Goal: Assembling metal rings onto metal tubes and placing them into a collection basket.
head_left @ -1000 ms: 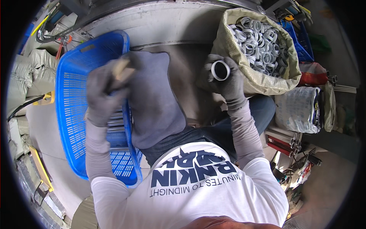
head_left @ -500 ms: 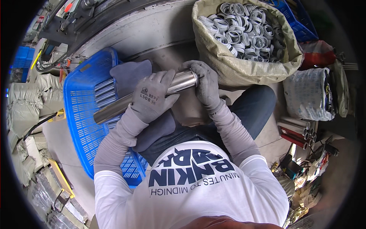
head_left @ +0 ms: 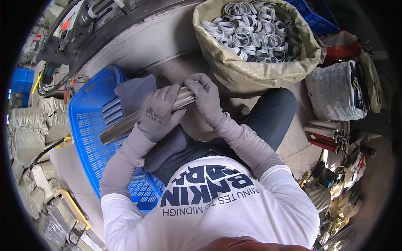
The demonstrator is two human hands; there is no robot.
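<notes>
Head view, frame centre: gloved left hand (head_left: 161,115) wraps a polished metal tube (head_left: 125,127) mid-length while right hand (head_left: 205,98) fingers pinch its end. Rigid, probably slippery and fairly heavy, it seems best held two-handed.

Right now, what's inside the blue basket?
A few short metal tubes lie in the blue basket near its far end. The long tube held by the left hand and a grey cloth cover part of it.

Concrete floor (head_left: 159,50) under crate (head_left: 90,138), sack (head_left: 247,71)
</notes>
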